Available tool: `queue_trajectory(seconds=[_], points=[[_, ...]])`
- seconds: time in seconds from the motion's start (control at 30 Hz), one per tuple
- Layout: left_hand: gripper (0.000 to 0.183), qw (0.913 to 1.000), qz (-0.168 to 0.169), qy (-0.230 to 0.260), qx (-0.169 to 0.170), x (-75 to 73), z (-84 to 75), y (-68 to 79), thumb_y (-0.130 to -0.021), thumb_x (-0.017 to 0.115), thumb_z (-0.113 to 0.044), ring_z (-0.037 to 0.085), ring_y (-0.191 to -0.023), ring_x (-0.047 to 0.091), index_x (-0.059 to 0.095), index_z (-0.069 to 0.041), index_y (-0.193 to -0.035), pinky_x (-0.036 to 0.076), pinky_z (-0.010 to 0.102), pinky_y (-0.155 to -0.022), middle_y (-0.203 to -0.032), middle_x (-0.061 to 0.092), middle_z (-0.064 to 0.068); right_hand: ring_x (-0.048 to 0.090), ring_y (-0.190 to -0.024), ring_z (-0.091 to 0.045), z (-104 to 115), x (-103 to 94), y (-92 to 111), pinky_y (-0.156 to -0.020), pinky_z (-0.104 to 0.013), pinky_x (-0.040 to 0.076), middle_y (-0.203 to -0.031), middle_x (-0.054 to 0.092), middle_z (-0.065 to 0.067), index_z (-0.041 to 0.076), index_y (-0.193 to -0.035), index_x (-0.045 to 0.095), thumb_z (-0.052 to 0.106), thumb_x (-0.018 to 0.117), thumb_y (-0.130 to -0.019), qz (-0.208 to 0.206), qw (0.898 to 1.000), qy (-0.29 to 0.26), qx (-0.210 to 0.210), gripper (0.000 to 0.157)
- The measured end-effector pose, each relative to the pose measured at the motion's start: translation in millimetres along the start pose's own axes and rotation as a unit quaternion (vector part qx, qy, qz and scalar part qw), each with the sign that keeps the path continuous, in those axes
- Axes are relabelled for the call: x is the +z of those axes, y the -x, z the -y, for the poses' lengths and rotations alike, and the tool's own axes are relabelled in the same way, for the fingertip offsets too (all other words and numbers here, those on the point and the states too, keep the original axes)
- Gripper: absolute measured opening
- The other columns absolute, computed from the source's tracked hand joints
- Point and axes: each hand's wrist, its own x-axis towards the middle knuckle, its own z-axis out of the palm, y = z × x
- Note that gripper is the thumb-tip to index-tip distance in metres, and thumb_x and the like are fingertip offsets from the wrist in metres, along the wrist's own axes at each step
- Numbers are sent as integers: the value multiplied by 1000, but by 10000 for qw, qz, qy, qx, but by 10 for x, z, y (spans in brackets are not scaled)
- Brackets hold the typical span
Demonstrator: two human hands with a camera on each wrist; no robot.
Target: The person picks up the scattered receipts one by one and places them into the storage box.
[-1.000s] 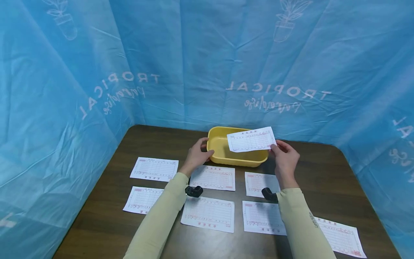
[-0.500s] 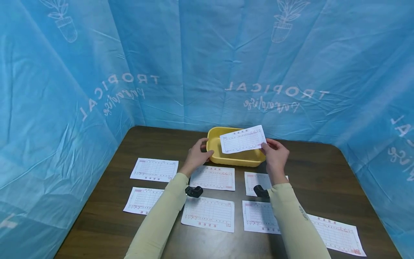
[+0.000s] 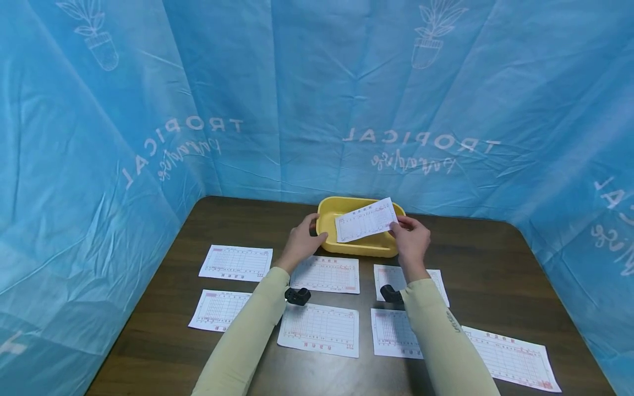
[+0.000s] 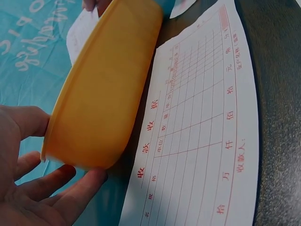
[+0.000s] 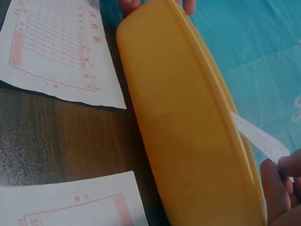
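Observation:
A yellow plastic basin (image 3: 329, 239) stands at the back of the table. My left hand (image 3: 301, 242) grips its left end, with the thumb at the rim and the fingers spread along the outer wall in the left wrist view. Between thumb and fingers, my right hand (image 3: 412, 242) pinches the right end of a printed receipt slip (image 3: 365, 221). That slip tilts over the basin's opening, its far end reaching inside the rim in the right wrist view (image 5: 258, 136).
Several printed slips lie in rows on the dark wooden table (image 3: 163, 308): one slip (image 3: 327, 274) right before the basin, another (image 3: 235, 263) at the left, one (image 3: 512, 358) at the far right. A blue curtain (image 3: 317, 99) hangs behind and at both sides.
My right hand has moved left with the receipt slip, which now tilts more steeply and sits lower over the basin. My left hand stays at the basin's left end.

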Motion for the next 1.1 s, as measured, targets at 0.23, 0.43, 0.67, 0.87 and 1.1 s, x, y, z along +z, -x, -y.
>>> queue_trajectory(seconds=[0.23, 0.43, 0.67, 0.87, 1.1], points=[[60, 9999, 2, 92, -54, -4, -29, 16, -91, 65, -31, 22, -120, 52, 40, -23, -145, 47, 39, -93, -138, 52, 7, 62, -84, -21, -5, 47, 13, -71, -26, 54, -99, 62, -11, 3, -113, 66, 14, 69, -87, -42, 9948, 944, -368, 28], [59, 9998, -67, 129, -101, -6, -50, 24, -91, 66, -29, 23, -120, 52, 41, -23, -144, 47, 39, -93, -137, 52, 7, 59, -90, -22, 8, 40, 44, -77, -33, 53, -103, 62, -10, 3, -118, 65, 20, 67, -89, 8, 9817, 1706, -841, 33], [59, 9997, -101, 207, -103, 12, 2, 12, -90, 66, -30, 23, -120, 51, 42, -24, -143, 48, 39, -92, -136, 52, 7, 56, -92, -24, -10, 1, 75, -80, -38, 52, -102, 57, -10, -1, -118, 63, 24, 68, -90, 46, 9623, 2309, -1438, 38], [58, 9994, 3, 336, -113, 3, 33, 34, -90, 66, -31, 23, -121, 51, 41, -25, -143, 47, 42, -93, -137, 51, 6, 56, -92, -27, 76, -63, 89, -82, -43, 49, -102, 58, -13, -2, -117, 64, 27, 67, -91, 107, 9421, 2733, -1940, 39], [58, 9993, 0, 371, -43, -8, -1, 36, -91, 66, -30, 24, -121, 50, 41, -23, -143, 45, 43, -96, -137, 51, 9, 60, -92, -26, 184, -152, 73, -80, -42, 52, -103, 62, -12, 1, -116, 66, 31, 65, -92, 119, 9405, 2708, -2048, 39]])
